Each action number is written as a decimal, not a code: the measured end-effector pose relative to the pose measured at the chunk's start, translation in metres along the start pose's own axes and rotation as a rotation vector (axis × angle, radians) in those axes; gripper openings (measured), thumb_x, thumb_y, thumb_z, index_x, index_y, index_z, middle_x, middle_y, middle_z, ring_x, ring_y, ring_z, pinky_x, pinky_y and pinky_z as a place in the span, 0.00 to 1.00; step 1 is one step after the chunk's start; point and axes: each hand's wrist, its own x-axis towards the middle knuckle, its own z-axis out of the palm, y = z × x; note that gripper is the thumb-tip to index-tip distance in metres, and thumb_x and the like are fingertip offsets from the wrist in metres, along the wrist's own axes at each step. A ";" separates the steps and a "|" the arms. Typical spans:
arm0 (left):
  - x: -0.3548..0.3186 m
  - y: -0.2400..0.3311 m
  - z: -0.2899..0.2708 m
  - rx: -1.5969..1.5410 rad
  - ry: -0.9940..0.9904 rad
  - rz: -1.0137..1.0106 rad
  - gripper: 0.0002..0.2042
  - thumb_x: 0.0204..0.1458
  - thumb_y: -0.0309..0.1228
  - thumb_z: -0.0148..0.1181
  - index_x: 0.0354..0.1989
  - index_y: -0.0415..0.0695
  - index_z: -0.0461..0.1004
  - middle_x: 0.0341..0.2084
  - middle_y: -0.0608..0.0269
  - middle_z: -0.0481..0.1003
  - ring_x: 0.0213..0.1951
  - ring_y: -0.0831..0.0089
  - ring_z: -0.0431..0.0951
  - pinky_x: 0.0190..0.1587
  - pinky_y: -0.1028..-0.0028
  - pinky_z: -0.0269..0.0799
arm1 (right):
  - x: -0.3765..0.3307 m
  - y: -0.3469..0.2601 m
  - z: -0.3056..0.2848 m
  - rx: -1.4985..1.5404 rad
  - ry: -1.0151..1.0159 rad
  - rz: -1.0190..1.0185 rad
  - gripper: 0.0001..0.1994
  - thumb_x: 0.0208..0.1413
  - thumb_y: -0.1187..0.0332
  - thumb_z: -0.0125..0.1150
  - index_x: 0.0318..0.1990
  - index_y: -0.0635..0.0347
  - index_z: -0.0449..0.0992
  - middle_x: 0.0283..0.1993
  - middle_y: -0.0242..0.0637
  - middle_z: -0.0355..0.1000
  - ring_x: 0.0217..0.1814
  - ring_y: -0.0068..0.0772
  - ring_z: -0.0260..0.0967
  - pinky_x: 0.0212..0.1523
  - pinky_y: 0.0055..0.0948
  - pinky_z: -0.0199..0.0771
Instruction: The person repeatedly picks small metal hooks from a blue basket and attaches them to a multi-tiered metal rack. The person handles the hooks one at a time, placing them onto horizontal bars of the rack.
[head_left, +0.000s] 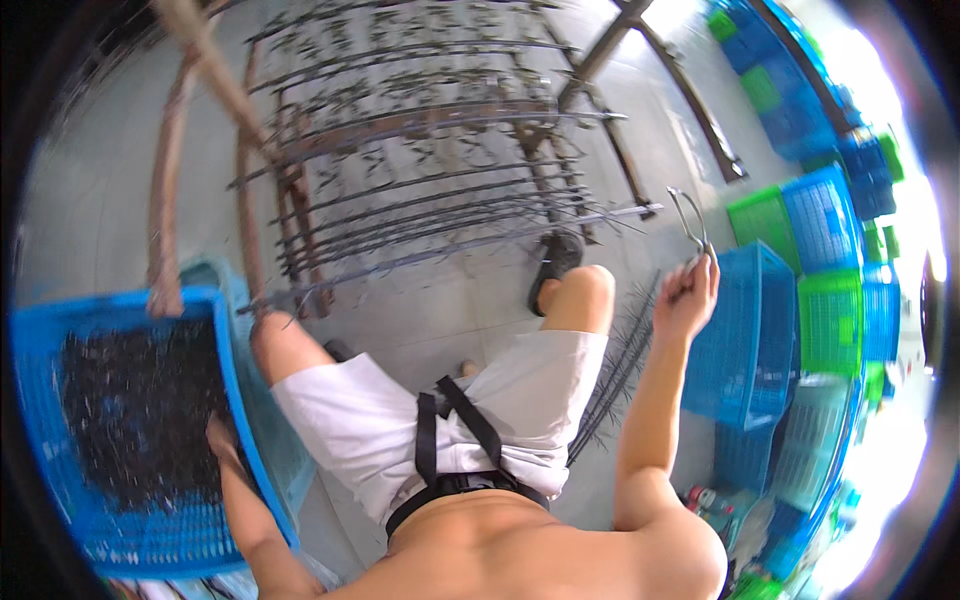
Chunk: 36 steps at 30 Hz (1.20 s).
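Fingers of the right hand (pixel 685 295) pinch a bent wire (pixel 690 222). Left hand (pixel 222 440) dips in a blue crate (pixel 120 555) of dark bits; I cannot tell its fingers.

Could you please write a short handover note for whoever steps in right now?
Left hand: reaching into the blue crate of small dark pieces at the person's left; its grip is hidden.
Right hand: raised, closed on a thin metal wire loop.
A rack of long rods strung with dark pieces stands ahead; a rod bundle lies by the right knee.
Done: many rods strung.
Left: crate still holds many pieces.
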 end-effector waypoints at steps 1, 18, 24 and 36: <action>0.000 0.020 0.008 0.006 -0.015 0.003 0.18 0.53 0.35 0.47 0.50 0.41 0.70 0.46 0.44 0.71 0.50 0.51 0.69 0.54 0.60 0.59 | 0.011 0.003 -0.007 -0.043 0.079 -0.057 0.05 0.59 0.66 0.52 0.37 0.56 0.70 0.16 0.22 0.52 0.13 0.13 0.46 0.11 0.17 0.49; -0.129 0.255 -0.050 0.807 0.238 0.227 0.18 0.58 0.42 0.44 0.38 0.40 0.73 0.25 0.46 0.75 0.24 0.51 0.77 0.26 0.59 0.71 | 0.032 0.099 -0.011 0.287 -0.011 0.300 0.07 0.60 0.65 0.50 0.40 0.56 0.71 0.16 0.25 0.56 0.13 0.19 0.50 0.13 0.20 0.49; -0.130 0.254 -0.030 -0.058 0.095 0.009 0.17 0.59 0.45 0.44 0.42 0.44 0.71 0.13 0.64 0.68 0.12 0.75 0.66 0.13 0.77 0.59 | 0.039 0.092 -0.012 0.268 -0.017 0.350 0.06 0.59 0.66 0.51 0.36 0.57 0.70 0.16 0.26 0.56 0.13 0.20 0.51 0.13 0.20 0.50; -0.130 0.259 -0.011 -0.352 0.231 0.051 0.16 0.60 0.39 0.45 0.51 0.45 0.66 0.37 0.64 0.74 0.35 0.76 0.73 0.33 0.78 0.67 | 0.034 0.099 -0.003 0.219 -0.079 0.298 0.09 0.60 0.66 0.50 0.43 0.59 0.71 0.16 0.24 0.55 0.13 0.16 0.48 0.13 0.18 0.48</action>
